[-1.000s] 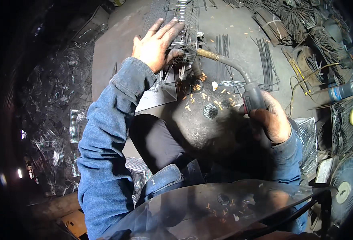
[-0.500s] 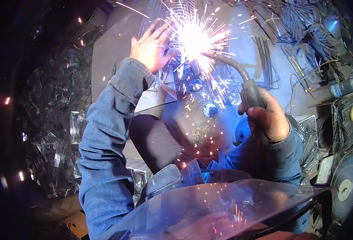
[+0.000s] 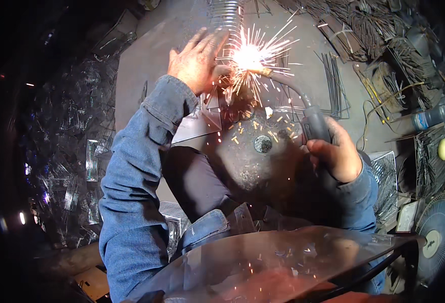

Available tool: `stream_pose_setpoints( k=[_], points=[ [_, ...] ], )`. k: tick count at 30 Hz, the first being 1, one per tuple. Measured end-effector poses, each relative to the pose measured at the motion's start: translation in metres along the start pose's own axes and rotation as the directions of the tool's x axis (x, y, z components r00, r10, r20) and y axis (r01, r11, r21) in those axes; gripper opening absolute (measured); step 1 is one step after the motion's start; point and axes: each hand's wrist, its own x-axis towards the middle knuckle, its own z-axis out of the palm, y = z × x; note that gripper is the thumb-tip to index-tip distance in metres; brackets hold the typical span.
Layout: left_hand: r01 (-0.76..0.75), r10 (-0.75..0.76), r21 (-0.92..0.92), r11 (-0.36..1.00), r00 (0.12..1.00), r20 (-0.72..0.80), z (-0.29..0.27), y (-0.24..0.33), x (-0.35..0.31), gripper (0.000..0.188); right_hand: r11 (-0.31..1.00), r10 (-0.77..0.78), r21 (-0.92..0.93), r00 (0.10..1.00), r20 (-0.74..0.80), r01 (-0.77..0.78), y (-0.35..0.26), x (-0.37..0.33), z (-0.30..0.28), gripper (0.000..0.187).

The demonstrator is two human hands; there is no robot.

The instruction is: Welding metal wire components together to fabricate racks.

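Observation:
My right hand (image 3: 341, 154) is wrapped round the dark grip of a welding torch (image 3: 315, 123). The torch's curved neck points up and left into a bright white burst of sparks (image 3: 247, 56). Just left of the glare, my left hand (image 3: 194, 61) lies with fingers stretched out against a wire-grid piece (image 3: 226, 14). Its thumb is close to the sparks, and the glare hides the joint and the torch tip. Below the sparks, a round metal disc (image 3: 263, 144) sits on a grey, spotted surface.
Wire grid pieces (image 3: 71, 192) are piled at left. Bundles of metal rods (image 3: 366, 30) and bent wire frames (image 3: 335, 83) lie at upper right. A plastic bottle (image 3: 431, 117) and a fan (image 3: 437, 237) stand at right. A clear visor (image 3: 263, 257) crosses the lower view.
The spark burst has become smaller and less blue. My right hand and the torch have shifted slightly down. My left hand stays nearly in place beside the wire grid.

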Motion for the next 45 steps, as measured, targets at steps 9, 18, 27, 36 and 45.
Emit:
stream_pose_setpoints(
  k=[9, 18, 27, 36, 45],
  points=[
    [0.031, -0.038, -0.092, 0.995, 0.997, -0.069, 0.0, 0.002, -0.003, 0.081, 0.979, -0.087, -0.187, 0.995, -0.041, 0.078, -0.013, -0.009, 0.023, 0.035],
    [0.074, -0.079, -0.12, 0.99, 0.996, -0.04, -0.002, 0.01, 0.002, 0.075, 0.965, -0.127, -0.239, 0.99, -0.057, 0.11, -0.008, -0.004, 0.026, 0.038],
    [-0.019, 0.022, -0.041, 0.999, 0.997, 0.078, 0.029, -0.021, 0.003, 0.071, 0.955, -0.137, -0.267, 0.99, -0.025, 0.126, -0.007, -0.002, 0.027, 0.039],
    [0.051, -0.05, -0.012, 0.999, 0.997, 0.051, 0.0, 0.002, 0.002, 0.061, 0.972, -0.091, -0.22, 0.994, -0.053, 0.077, -0.011, -0.003, 0.023, 0.035],
    [-0.355, 0.37, -0.119, 0.927, 0.916, 0.153, -0.027, 0.011, 0.05, 0.106, 0.924, -0.277, 0.203, 0.934, -0.224, 0.323, -0.022, 0.009, -0.017, 0.032]
  ],
)
